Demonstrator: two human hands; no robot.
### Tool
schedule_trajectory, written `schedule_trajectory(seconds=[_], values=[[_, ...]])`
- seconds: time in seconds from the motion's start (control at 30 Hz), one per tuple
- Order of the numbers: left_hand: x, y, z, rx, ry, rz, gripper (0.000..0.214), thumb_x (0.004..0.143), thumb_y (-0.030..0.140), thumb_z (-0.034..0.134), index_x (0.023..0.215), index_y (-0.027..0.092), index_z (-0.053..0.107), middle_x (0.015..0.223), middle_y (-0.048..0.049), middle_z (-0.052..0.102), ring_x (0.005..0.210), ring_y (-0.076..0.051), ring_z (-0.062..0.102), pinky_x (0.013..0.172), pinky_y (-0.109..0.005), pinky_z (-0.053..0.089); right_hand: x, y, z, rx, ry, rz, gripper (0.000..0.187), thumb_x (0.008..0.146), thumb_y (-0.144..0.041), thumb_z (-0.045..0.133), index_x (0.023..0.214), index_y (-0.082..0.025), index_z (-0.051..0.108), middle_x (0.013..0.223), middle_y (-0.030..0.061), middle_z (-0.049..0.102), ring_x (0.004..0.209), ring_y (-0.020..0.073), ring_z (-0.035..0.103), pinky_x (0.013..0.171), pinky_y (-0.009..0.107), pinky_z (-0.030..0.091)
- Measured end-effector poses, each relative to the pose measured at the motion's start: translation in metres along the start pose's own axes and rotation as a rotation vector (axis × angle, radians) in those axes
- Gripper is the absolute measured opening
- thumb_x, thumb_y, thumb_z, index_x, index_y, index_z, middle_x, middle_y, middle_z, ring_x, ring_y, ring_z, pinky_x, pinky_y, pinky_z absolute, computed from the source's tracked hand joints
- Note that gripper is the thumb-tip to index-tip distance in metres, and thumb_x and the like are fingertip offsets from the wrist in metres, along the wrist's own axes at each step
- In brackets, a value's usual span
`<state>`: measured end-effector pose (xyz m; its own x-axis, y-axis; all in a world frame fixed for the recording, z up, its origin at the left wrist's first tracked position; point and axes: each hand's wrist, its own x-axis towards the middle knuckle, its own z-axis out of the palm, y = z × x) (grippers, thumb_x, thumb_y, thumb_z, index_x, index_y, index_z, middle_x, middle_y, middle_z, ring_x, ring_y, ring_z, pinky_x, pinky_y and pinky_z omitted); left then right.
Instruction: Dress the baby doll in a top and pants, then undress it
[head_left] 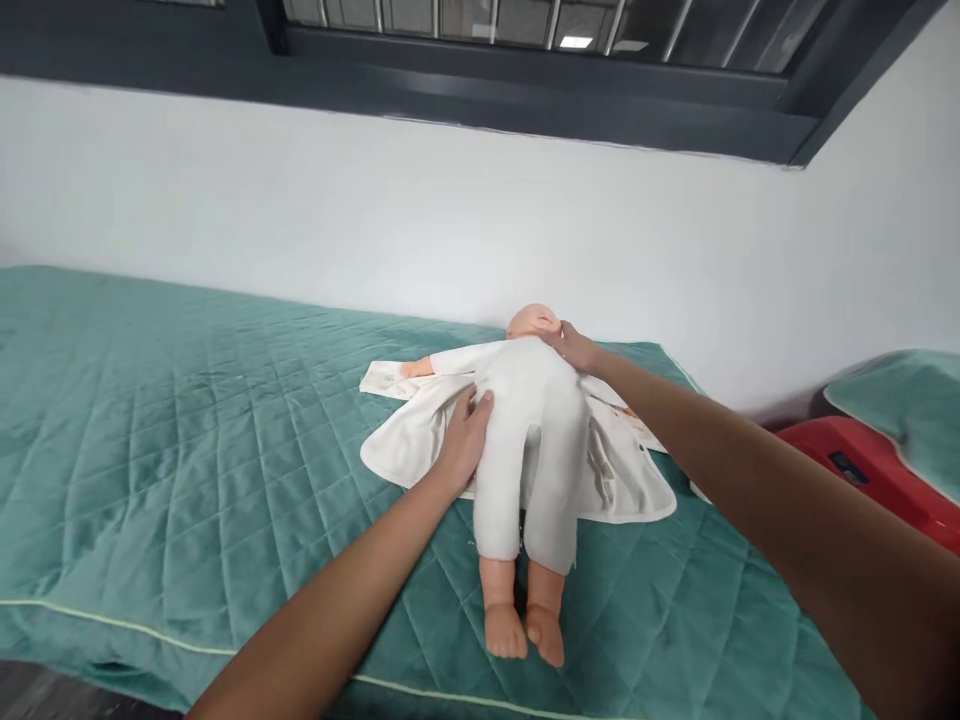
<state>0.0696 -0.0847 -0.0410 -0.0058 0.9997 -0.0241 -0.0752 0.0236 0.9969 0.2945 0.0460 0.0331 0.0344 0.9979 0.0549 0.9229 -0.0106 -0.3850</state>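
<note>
A baby doll point(531, 395) with a white cloth body and bare plastic feet lies on its back, feet towards me. Beneath it a white baby jacket point(634, 480) is spread wide, its sleeves out to both sides. The doll's arm on the left reaches along one sleeve, its hand lying at the cuff. At the doll's left-hand side in view, my left hand point(465, 438) grips the torso, fingers partly hidden beneath. My right hand point(574, 347) holds the doll by the shoulder and neck, close to the tilted-back head; some of its fingers are hidden.
A green quilted cover point(187, 450) lies over the bed under everything. Behind it rises a white wall point(300, 210) with a dark-framed barred window point(525, 60). To the right stands a red plastic object point(862, 465) with a green cloth point(907, 410) over it.
</note>
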Motion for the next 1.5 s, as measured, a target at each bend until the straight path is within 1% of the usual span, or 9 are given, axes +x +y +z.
schedule_trajectory(seconds=[0.1,0.2,0.3,0.4,0.57,0.67,0.93,1.17,1.5], values=[[0.014,-0.002,-0.014,0.438,0.075,0.250,0.035,0.100,0.041,0.045,0.122,0.019,0.061,0.126,-0.0134,0.067,0.119,-0.027,0.060,0.107,-0.044,0.045,-0.004,-0.003,-0.014,-0.148,-0.018,0.026,0.084,0.092,-0.076,0.034,0.147,-0.013,0.041,0.124,0.0231,0.068,0.110,0.0375,0.066,0.093,0.050,0.050],[0.027,-0.001,-0.027,0.942,0.052,0.513,0.027,0.098,0.021,0.041,0.113,0.017,0.064,0.120,-0.0152,0.066,0.117,-0.030,0.057,0.103,-0.046,0.043,-0.016,-0.020,-0.022,-0.271,0.135,-0.056,0.068,0.099,-0.064,0.029,0.138,-0.013,0.048,0.118,0.0215,0.068,0.105,0.0362,0.065,0.089,0.048,0.048],[0.035,0.000,-0.036,1.288,0.093,0.496,0.028,0.093,0.014,0.046,0.114,0.016,0.064,0.122,-0.0177,0.063,0.116,-0.035,0.054,0.097,-0.050,0.042,-0.028,-0.055,-0.007,-0.277,0.215,-0.312,0.042,0.101,-0.044,0.038,0.127,-0.015,0.055,0.129,0.0181,0.061,0.114,0.0315,0.058,0.092,0.042,0.046],[0.041,-0.002,-0.041,1.383,0.156,0.393,0.026,0.095,0.019,0.048,0.115,0.015,0.064,0.122,-0.0185,0.062,0.117,-0.037,0.052,0.094,-0.051,0.043,-0.036,-0.098,0.026,-0.376,0.094,-0.589,0.040,0.096,-0.034,0.051,0.131,-0.014,0.053,0.138,0.0178,0.054,0.123,0.0317,0.050,0.098,0.042,0.043],[0.047,-0.007,-0.053,1.296,0.169,0.333,0.026,0.098,0.025,0.049,0.118,0.020,0.066,0.115,-0.0164,0.064,0.115,-0.034,0.054,0.091,-0.046,0.045,-0.026,-0.141,0.084,-0.497,-0.057,-0.579,0.042,0.096,-0.039,0.054,0.128,-0.012,0.054,0.135,0.0204,0.058,0.128,0.0346,0.048,0.105,0.049,0.037],[0.052,-0.011,-0.061,1.218,0.182,0.340,0.025,0.096,0.025,0.053,0.117,0.023,0.067,0.112,-0.0144,0.066,0.111,-0.031,0.057,0.089,-0.042,0.046,-0.014,-0.149,0.098,-0.495,-0.097,-0.506,0.039,0.096,-0.041,0.054,0.120,-0.011,0.058,0.125,0.0222,0.065,0.118,0.0361,0.058,0.099,0.050,0.042],[0.060,-0.014,-0.075,0.628,0.334,0.297,0.011,0.091,0.028,0.060,0.087,0.021,0.068,0.086,-0.0038,0.072,0.081,-0.021,0.063,0.075,-0.031,0.044,-0.021,-0.139,0.063,-0.424,-0.078,-0.422,0.044,0.099,-0.053,0.044,0.121,-0.016,0.056,0.113,0.0161,0.071,0.102,0.0318,0.066,0.084,0.040,0.047],[0.064,-0.014,-0.081,0.172,0.382,0.250,0.004,0.076,0.018,0.066,0.077,0.017,0.070,0.078,-0.0010,0.072,0.076,-0.017,0.061,0.073,-0.026,0.045,-0.050,-0.116,0.051,-0.374,-0.094,-0.551,0.056,0.098,-0.067,0.035,0.115,-0.020,0.061,0.119,0.0138,0.069,0.107,0.0320,0.063,0.087,0.042,0.045],[0.062,-0.014,-0.083,-0.045,0.429,0.213,0.014,0.072,0.020,0.069,0.086,0.016,0.073,0.081,-0.0017,0.072,0.075,-0.015,0.063,0.072,-0.026,0.049,-0.067,-0.111,0.056,-0.549,-0.145,-0.538,0.057,0.099,-0.063,0.037,0.112,-0.016,0.066,0.116,0.0173,0.070,0.109,0.0345,0.061,0.093,0.047,0.042]])
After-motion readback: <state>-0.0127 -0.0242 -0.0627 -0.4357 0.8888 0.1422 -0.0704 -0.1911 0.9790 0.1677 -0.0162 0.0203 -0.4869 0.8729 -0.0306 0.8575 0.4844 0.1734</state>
